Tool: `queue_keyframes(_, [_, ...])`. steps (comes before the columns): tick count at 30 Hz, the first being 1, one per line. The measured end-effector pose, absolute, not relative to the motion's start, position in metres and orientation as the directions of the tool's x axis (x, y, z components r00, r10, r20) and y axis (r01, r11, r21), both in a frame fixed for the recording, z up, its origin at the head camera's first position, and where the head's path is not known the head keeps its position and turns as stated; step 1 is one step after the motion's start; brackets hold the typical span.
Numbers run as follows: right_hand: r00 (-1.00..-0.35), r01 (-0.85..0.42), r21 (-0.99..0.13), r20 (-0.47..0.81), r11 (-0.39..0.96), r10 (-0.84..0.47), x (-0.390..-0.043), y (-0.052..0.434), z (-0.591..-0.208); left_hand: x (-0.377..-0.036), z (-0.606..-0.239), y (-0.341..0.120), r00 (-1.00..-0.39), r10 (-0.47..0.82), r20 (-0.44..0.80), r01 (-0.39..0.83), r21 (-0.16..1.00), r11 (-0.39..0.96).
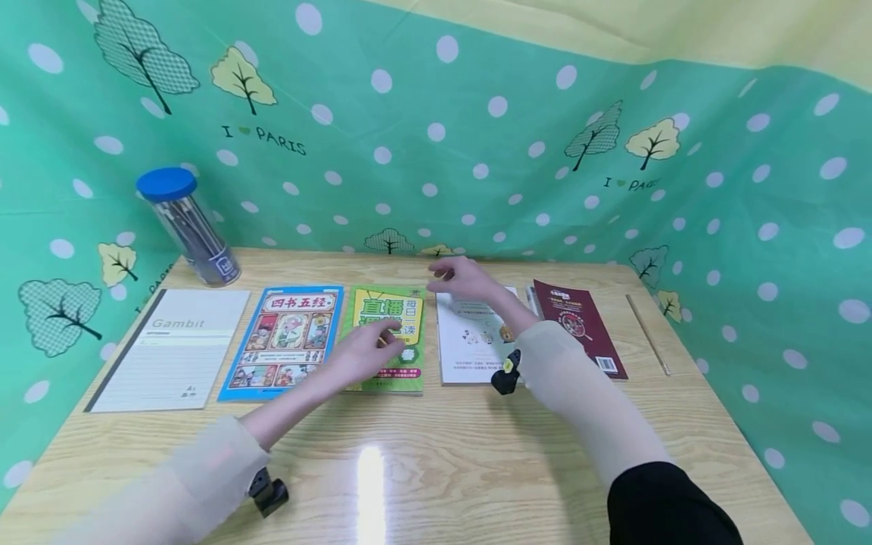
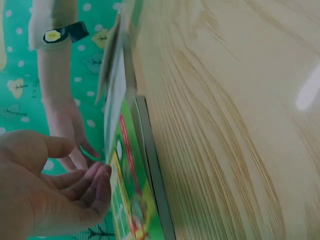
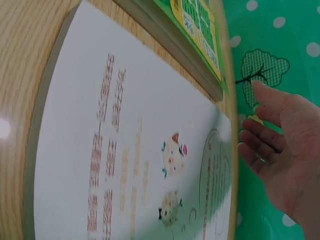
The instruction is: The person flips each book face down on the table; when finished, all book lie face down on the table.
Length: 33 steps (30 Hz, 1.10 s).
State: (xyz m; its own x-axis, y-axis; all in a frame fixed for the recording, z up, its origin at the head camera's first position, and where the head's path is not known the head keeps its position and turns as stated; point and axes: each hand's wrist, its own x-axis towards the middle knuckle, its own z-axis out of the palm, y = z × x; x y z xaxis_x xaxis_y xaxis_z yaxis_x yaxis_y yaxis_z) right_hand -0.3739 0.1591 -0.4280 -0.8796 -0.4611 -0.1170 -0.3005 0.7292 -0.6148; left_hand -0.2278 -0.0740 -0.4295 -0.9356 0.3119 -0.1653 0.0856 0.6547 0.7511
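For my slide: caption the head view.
Left hand rests on the green book; right hand hovers above the white book.

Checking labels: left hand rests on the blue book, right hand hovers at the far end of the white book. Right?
Not quite. The head view shows the left hand on the green book, not the blue one. The right hand does hover over the white book.

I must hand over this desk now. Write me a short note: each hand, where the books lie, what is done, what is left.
Left hand: open, fingers resting on the green book's cover.
Right hand: open, hovering over the far edge between the green book and the white book, holding nothing.
Books: a notebook, blue book, green, white and dark red book lie flat in one row on the table.
Done: nothing lifted.
Left: probably gripping and moving the green book.
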Motion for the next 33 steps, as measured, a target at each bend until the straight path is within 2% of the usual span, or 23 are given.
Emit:
queue_keyframes(8, [-0.866,-0.314,-0.604,-0.133,0.732,-0.481,-0.372,0.139,-0.432,-0.223,-0.430,-0.102,-0.942,0.315,-0.119,0.139,0.713,0.687])
queue_keyframes(19, [-0.846,-0.329,-0.544,-0.192,0.772,-0.496,-0.368,0.120,-0.434,-0.212,-0.424,-0.111,-0.945,0.307,-0.113,0.157,0.667,0.728])
queue_keyframes(33, [-0.862,-0.355,-0.400,-0.210,0.845,-0.462,-0.364,0.107,-0.437,-0.201,-0.413,-0.113,-0.941,0.261,-0.217,0.055,0.661,0.748])
